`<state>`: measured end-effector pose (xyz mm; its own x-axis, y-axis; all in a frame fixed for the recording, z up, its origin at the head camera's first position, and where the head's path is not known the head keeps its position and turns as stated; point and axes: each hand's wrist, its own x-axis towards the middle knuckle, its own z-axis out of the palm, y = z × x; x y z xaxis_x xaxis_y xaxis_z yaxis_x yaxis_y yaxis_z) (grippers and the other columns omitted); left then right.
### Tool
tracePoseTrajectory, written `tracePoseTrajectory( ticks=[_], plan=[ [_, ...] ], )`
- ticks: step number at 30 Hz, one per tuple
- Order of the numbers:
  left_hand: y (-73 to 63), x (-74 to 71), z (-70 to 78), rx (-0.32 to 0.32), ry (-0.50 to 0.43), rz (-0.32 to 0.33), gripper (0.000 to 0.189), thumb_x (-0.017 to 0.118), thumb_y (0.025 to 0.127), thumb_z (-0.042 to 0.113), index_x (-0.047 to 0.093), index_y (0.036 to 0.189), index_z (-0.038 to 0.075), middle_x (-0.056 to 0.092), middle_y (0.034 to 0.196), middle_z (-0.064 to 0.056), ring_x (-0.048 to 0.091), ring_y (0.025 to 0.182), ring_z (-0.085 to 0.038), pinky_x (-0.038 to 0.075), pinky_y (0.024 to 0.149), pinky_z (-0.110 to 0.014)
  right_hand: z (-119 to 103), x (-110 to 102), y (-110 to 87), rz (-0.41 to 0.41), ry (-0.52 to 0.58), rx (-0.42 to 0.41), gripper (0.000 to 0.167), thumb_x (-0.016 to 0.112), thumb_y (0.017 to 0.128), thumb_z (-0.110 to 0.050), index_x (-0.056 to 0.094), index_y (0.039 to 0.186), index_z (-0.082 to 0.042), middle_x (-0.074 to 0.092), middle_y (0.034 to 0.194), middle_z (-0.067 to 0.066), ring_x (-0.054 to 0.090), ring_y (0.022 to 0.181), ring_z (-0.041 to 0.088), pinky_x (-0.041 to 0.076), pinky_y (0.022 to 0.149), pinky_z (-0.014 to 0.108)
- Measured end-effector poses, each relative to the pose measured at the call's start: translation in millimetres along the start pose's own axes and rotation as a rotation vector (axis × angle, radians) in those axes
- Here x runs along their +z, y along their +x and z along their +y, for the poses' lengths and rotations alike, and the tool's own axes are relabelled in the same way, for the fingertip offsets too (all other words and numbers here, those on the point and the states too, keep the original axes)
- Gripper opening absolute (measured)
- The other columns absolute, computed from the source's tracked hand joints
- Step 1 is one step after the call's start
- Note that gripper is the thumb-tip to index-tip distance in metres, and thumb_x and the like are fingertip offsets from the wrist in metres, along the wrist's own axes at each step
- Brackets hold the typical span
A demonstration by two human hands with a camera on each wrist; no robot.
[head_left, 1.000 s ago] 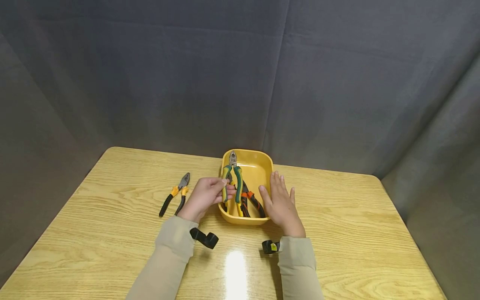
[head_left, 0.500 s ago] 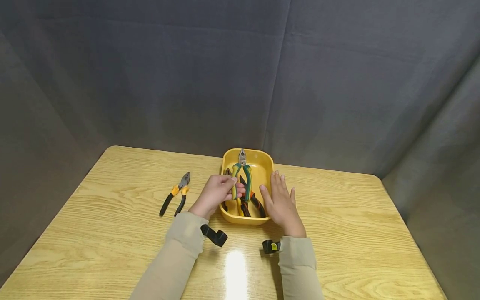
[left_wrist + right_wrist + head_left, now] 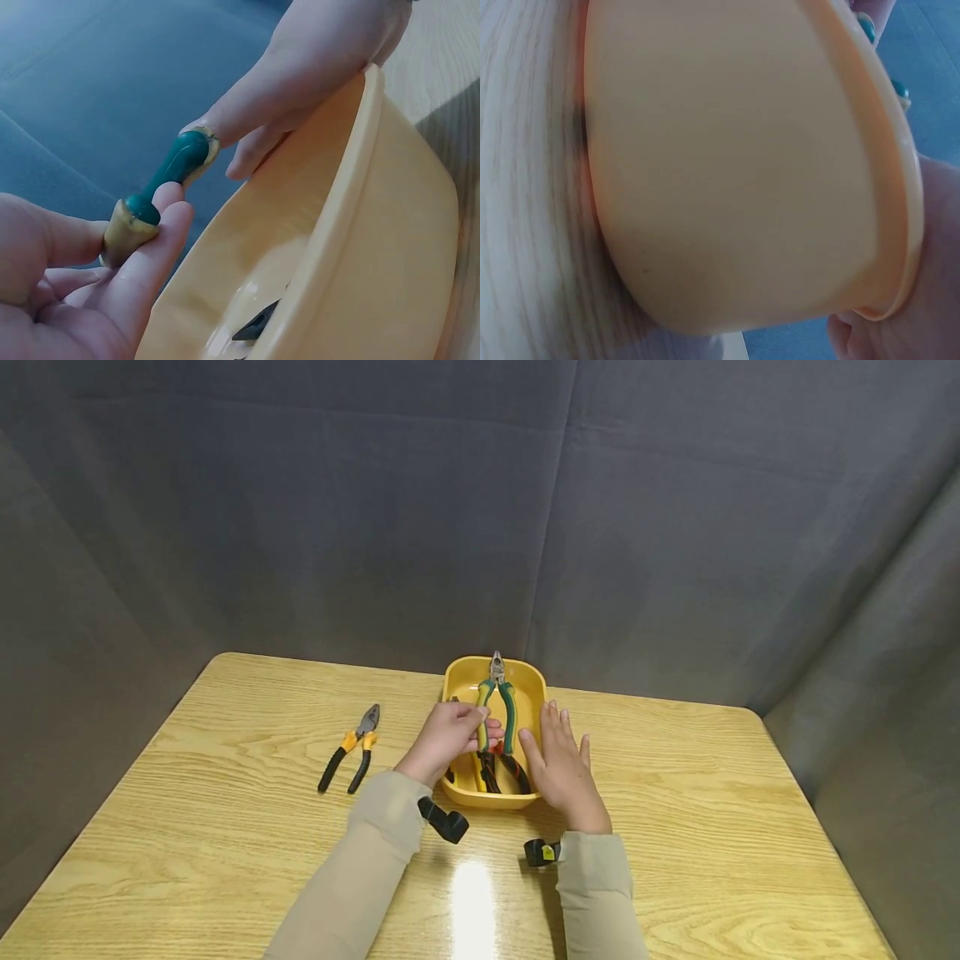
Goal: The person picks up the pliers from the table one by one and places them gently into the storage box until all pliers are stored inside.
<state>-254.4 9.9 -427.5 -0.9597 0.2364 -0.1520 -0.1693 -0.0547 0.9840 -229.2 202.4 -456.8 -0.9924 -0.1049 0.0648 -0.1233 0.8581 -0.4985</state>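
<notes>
My left hand pinches one handle of the pliers with green and yellow grips, raised over the yellow container. Their metal head points to the far side; in the left wrist view the handle ends show near the thumb and fingers. Fairly straight fingers of my right hand rest along the container's right rim, the thumb at the rim. Inside the container lie pliers with black and orange handles and a yellow-handled tool, both partly hidden by the left hand and the held pliers.
Another pair of pliers, with black and yellow handles, lies on the wooden table left of the container. A grey curtain hangs behind the table. Each sleeve cuff carries a black wrist camera.
The left hand has moved right with the green and yellow pliers, from the container's left side to over its middle. The right hand and the container have stayed in place.
</notes>
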Motion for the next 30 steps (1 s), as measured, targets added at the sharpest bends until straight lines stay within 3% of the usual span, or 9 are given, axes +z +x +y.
tracePoseTrajectory(
  ticks=[8,14,23,30],
  plan=[
    [6.5,8.5,-6.1,-0.008,-0.028,-0.014,0.034,0.047,0.109,0.012,0.062,0.118,-0.017,0.07,0.106,-0.025,0.073,0.091,-0.022,0.059,0.084,-0.031,0,-1,0.8,-0.005,0.012,0.008,0.07,0.025,0.111,-0.049,0.015,0.163,-0.003,0.008,0.169,0.011,0.003,0.156,0.033,-0.002,0.12,0.064],
    [10.7,10.7,-14.0,-0.009,-0.022,-0.007,0.032,0.047,0.109,0.01,0.063,0.112,-0.017,0.07,0.105,-0.025,0.074,0.089,-0.025,0.058,0.09,-0.039,-1,-2,0.1,0.0,0.016,0.001,0.07,0.026,0.11,-0.049,0.015,0.163,-0.003,0.008,0.169,0.011,0.003,0.156,0.032,-0.001,0.12,0.065],
    [17.3,15.5,-21.9,0.007,-0.009,-0.005,0.034,0.046,0.109,0.011,0.062,0.118,-0.017,0.07,0.106,-0.025,0.073,0.096,-0.026,0.06,0.082,-0.029,-3,0,0.8,0.01,0.03,-0.009,0.07,0.025,0.111,-0.049,0.016,0.162,-0.002,0.01,0.169,0.014,0.004,0.156,0.035,-0.002,0.119,0.066],
    [18.1,19.1,-26.1,0.015,0.04,-0.02,0.032,0.047,0.109,0.011,0.065,0.113,-0.015,0.072,0.102,-0.023,0.074,0.085,-0.019,0.06,0.081,-0.03,0,2,0.7,0.014,0.034,-0.007,0.069,0.025,0.111,-0.047,0.016,0.162,-0.002,0.011,0.169,0.015,0.004,0.156,0.035,-0.001,0.119,0.067]
  ],
)
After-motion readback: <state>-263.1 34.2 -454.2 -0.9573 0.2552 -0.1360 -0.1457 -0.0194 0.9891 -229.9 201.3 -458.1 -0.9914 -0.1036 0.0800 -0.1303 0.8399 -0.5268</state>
